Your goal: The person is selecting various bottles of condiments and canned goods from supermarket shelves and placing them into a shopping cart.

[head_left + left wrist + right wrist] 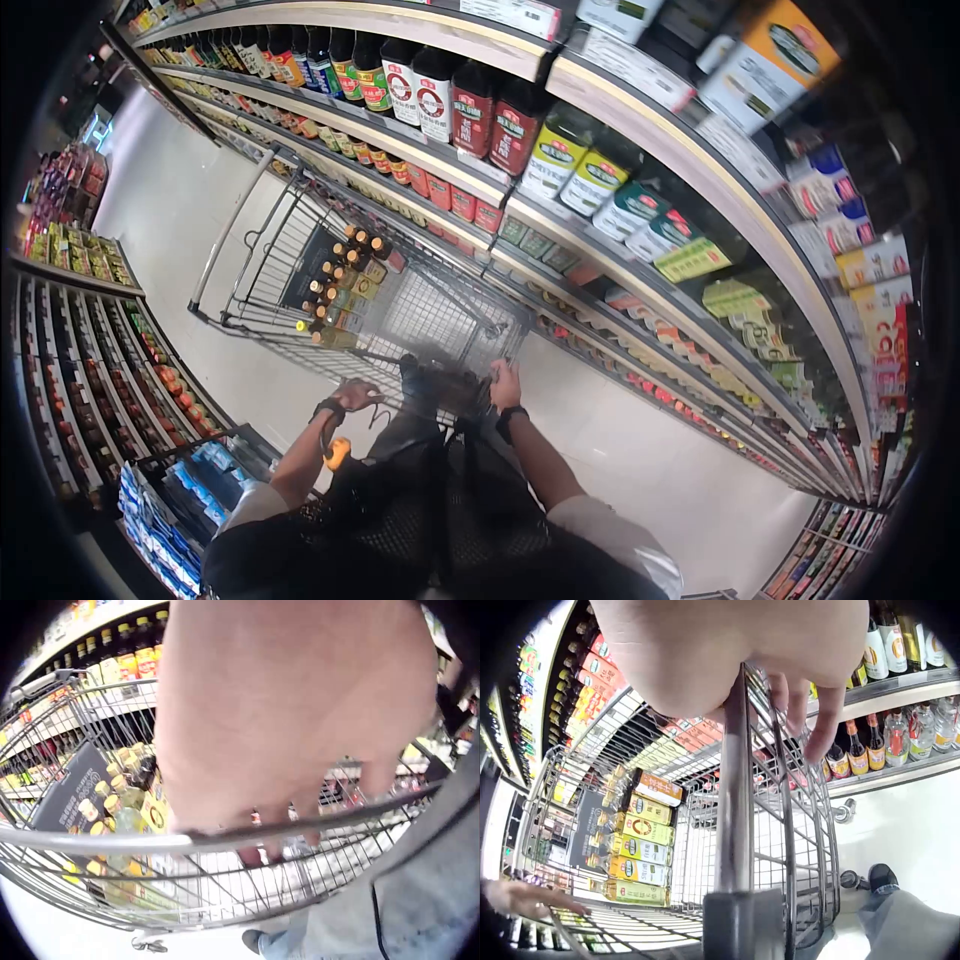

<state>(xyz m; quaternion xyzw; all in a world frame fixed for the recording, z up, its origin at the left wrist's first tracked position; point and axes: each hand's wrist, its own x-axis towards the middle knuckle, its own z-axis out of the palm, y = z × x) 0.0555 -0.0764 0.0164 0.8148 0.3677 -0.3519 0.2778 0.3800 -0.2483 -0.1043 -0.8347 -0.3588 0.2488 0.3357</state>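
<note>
A metal shopping cart (400, 345) stands before the person. The left hand (352, 396) lies over its near top rail (97, 840); in the left wrist view the fingers (259, 855) bend down behind that rail. The right hand (506, 386) grips the rail (735, 795) farther right, its fingers (825, 727) hanging on the far side. Several yellow-capped bottles (335, 290) with yellow and green labels (641, 847) stand in the cart beside a dark grey panel (71, 791). The palms' contact with the rail is partly hidden.
Long shelves (430, 150) of sauce bottles run close along the cart's far and right side. Another shelf unit (90, 370) and blue packages (165, 510) stand at the left. Pale floor (600, 430) shows right of the cart. An orange object (338, 454) hangs near the left forearm.
</note>
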